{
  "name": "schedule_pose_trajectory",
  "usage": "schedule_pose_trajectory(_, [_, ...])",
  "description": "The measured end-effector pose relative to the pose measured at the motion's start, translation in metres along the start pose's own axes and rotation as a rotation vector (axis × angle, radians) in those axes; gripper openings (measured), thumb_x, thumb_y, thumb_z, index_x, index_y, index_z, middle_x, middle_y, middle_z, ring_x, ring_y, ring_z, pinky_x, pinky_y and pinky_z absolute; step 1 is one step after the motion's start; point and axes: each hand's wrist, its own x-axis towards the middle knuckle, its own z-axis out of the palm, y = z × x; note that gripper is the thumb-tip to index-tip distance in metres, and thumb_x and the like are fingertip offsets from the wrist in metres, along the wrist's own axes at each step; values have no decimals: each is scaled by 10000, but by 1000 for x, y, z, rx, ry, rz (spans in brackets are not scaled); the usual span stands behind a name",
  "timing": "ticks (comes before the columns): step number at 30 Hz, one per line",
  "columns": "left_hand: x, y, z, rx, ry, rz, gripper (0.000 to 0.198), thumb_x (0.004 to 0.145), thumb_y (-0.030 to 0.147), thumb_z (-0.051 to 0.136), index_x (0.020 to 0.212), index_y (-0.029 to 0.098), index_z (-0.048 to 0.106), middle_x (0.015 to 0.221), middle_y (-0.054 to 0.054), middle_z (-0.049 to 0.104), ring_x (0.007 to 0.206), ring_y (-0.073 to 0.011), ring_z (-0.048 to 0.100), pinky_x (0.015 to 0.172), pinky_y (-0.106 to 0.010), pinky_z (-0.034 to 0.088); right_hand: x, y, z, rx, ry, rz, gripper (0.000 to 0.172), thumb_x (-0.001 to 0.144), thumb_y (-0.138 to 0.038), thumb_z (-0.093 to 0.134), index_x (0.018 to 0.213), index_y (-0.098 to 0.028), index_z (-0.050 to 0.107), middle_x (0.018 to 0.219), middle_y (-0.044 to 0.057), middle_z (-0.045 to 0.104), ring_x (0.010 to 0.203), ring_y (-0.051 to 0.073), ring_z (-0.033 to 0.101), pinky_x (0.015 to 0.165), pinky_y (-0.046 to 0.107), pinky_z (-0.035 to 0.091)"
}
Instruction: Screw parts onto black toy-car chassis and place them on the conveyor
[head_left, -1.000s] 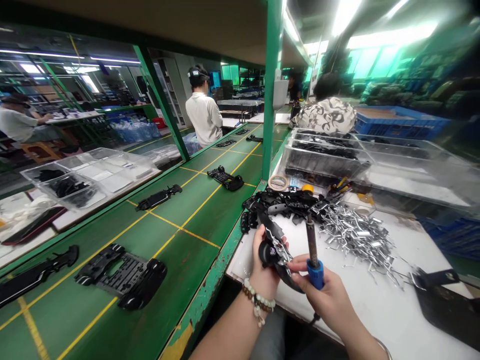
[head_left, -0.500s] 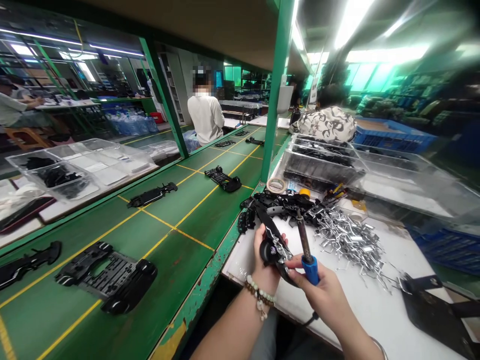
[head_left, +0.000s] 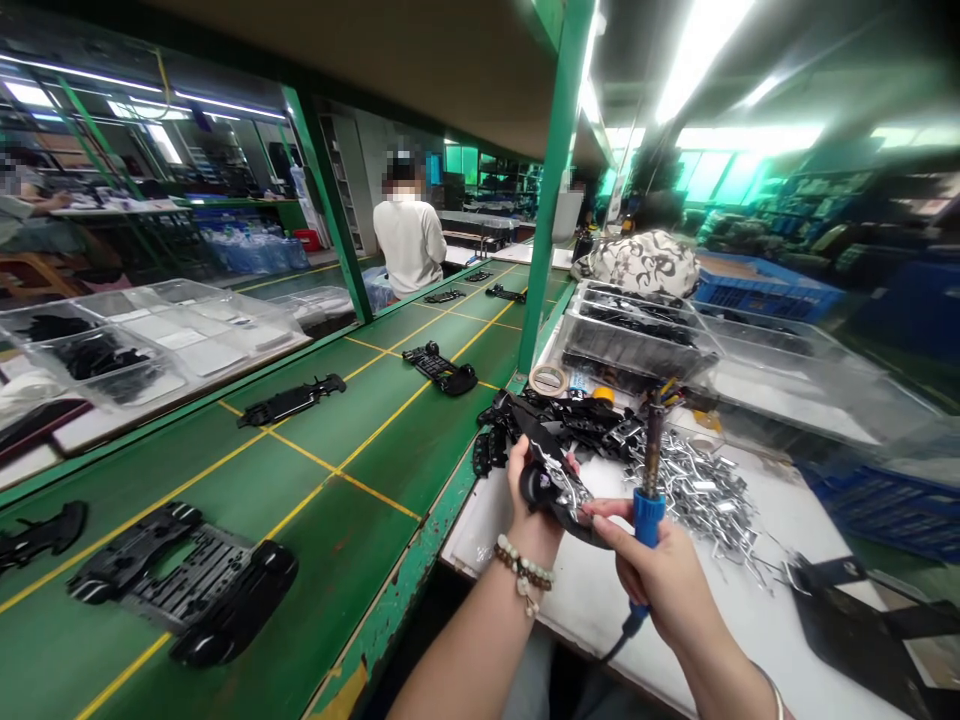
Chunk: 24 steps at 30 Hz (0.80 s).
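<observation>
My left hand (head_left: 531, 522) is closed around a black plastic toy car chassis (head_left: 541, 446), which tilts above the white table edge. A round black wheel sits on its near side, and shiny metal strips lie along its middle. In my right hand (head_left: 664, 572) is a soldering iron (head_left: 648, 512) with a blue handle, its metal shaft pointing up. The thumb and fingertips of that hand touch the chassis's near end, where they hide part of it. Just beyond the hands lie a pile of bent metal rods (head_left: 701, 490) and a heap of black plastic parts (head_left: 577, 420).
Left of me runs a green conveyor belt (head_left: 360, 545) carrying several black chassis (head_left: 184, 580). A green post (head_left: 546, 230) rises at the table's far left corner. Clear plastic bins (head_left: 637, 335) and a tape roll (head_left: 548, 380) stand behind the heaps. Other people sit farther off.
The soldering iron has swung more upright and a little to the right in my right hand. Chassis on the belt have shifted left and some toward me. The left hand keeps its hold.
</observation>
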Motion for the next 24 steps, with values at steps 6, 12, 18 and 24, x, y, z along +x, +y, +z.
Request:
schedule_pose_trajectory(6, [0,17,6,-104,-85,34,291,768,458,564,815,184,652,697,-33,653,668,-180,631,762,-336,516,16,-11,-22,-60,98,-141,407,742,-512,644,949,-163,611,357,-101,352,268,52,233,298,207,194])
schedule_pose_trajectory(12, [-8,50,2,-40,-166,162,347,816,471,463,938,216,665,873,-38,695,813,-225,646,817,-425,508,74,16,-67,-436,322,-178,471,679,-489,700,984,-140,616,781,56,645,387,90,428,360,261,340])
schedule_pose_trajectory(18, [-33,99,-19,-9,-125,390,357,838,488,382,1042,341,634,1020,16,697,1079,-261,575,931,-491,446,126,60,-57,-803,195,-178,201,825,-349,618,841,-149,614,847,15,628,769,150,591,729,344,484])
schedule_pose_trajectory(24, [-60,129,-41,-26,-12,532,375,858,481,316,1087,416,605,1137,78,654,1173,-247,510,987,-505,396,147,87,8,-980,2,-240,238,861,-379,572,907,-147,601,896,20,611,798,156,588,735,354,490])
